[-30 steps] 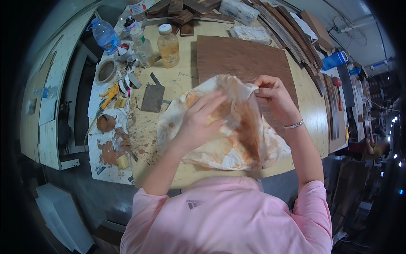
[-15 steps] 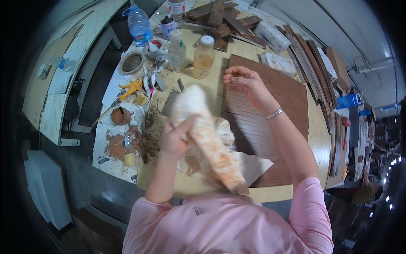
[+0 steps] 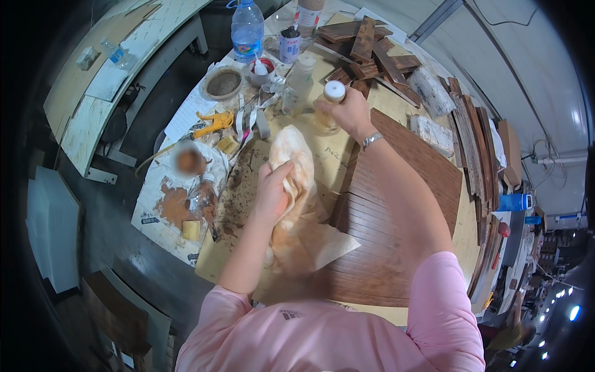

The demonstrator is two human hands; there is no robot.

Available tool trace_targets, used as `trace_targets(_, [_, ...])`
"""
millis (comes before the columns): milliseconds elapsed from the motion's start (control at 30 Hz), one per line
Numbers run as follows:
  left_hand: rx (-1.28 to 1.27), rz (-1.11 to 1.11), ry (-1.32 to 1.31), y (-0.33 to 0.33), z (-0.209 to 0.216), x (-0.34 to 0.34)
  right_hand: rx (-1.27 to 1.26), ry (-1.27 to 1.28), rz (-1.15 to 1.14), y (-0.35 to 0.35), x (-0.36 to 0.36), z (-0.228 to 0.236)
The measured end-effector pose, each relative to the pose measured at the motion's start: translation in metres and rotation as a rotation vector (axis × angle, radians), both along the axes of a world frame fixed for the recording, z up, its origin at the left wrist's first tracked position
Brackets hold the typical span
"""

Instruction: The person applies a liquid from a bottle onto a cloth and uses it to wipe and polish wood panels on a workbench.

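My left hand is closed round a crumpled, brown-stained white cloth, whose loose end hangs over the near side of the table. Farther off, my right hand grips a plastic bottle with a white cap and murky yellowish contents; the fingers hide part of it. Beneath my right forearm lies a dark brown wooden panel with narrow grooves across its nearer part. Beside the gripped bottle stands another clear bottle.
Dark wood offcuts pile at the back, and long strips line the right side. A large water bottle, a round dish, a yellow-handled glue gun and a sponge piece crowd the left.
My right hand has moved from above the panel onto the capped bottle and taken hold of it. The cloth, still in my left hand, has swung to hang more upright. The head view has shifted.
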State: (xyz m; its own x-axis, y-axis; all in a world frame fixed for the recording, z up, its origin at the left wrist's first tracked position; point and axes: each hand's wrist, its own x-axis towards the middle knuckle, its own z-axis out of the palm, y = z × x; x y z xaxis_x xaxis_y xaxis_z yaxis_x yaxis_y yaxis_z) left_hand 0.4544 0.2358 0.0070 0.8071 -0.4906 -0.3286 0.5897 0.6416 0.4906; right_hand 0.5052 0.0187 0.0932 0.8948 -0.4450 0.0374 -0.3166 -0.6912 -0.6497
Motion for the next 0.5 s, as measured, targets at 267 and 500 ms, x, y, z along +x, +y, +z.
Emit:
trace_targets(267, [0.004,-0.029,-0.17,-0.028,0.006,0.001,-0.701,-0.117,0.597,0.023,-0.039,0.021])
trace_targets(500, [-0.06,-0.106,-0.111,-0.027,0.018,-0.003,-0.971,0.23,0.691,0.023,-0.055,0.019])
